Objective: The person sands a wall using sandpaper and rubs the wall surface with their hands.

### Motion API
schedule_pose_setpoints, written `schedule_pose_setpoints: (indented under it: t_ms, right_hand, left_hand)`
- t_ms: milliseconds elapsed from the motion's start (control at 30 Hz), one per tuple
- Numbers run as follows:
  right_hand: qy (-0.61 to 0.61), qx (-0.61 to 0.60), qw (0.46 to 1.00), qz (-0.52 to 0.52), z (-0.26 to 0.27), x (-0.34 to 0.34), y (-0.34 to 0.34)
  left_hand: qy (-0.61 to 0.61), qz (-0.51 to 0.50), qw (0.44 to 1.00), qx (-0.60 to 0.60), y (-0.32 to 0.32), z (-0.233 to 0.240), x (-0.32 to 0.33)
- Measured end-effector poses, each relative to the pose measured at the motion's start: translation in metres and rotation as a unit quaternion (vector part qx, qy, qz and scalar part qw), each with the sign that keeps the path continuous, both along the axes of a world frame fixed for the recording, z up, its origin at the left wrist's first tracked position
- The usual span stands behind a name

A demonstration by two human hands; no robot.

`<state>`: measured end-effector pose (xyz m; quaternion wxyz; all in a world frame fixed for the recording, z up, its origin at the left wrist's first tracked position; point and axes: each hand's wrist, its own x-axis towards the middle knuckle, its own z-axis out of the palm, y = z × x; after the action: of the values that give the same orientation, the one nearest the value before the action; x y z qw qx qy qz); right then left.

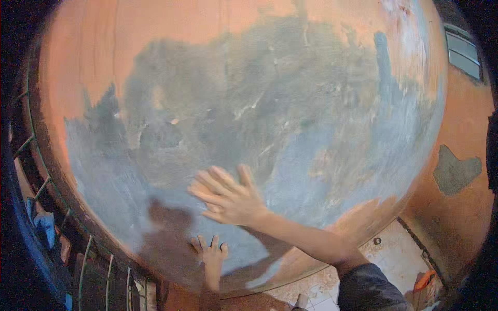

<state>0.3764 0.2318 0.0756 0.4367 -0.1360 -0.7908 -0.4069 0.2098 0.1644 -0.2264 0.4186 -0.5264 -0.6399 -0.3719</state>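
A broad orange wall [186, 23] fills the view, bowed by the lens. Grey, filler-like material [241, 85] covers much of it in an uneven patch, with paler bluish smears lower down. My right hand [229, 196], blurred, lies spread over the lower middle of this patch, its dark-sleeved arm reaching in from the lower right. Lower and to the left, my left hand [212, 248] has its fingers spread at the wall's lower grey area. I see nothing held in either hand. Whether each palm presses on the surface cannot be told.
A metal railing [87, 252] runs along the left, with blue cloth [46, 229] beyond it. Pale floor tiles [319, 293] lie below; an orange object [424, 280] rests at the lower right. The right-hand wall bears a grey patch [457, 171] and a window [463, 52].
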Motion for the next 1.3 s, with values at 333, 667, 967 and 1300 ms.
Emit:
schedule_pose_setpoints:
  t_ms: [333, 667, 967, 1300]
  right_hand:
    - [0.399, 0.043, 0.913, -0.073, 0.277, 0.11, 0.07]
    - [0.057, -0.105, 0.99, -0.069, 0.106, 0.104, 0.025]
    - [0.308, 0.06, 0.948, -0.05, 0.319, 0.014, 0.031]
    - [0.338, 0.056, 0.924, -0.171, 0.353, 0.134, 0.06]
  left_hand:
    - [0.055, -0.004, 0.993, 0.103, 0.016, 0.035, 0.009]
    - [0.055, 0.04, 0.995, 0.079, 0.002, 0.011, -0.012]
    - [0.051, 0.019, 0.996, 0.068, 0.009, 0.003, -0.004]
    - [0.025, -0.012, 0.998, 0.064, 0.012, -0.002, -0.004]
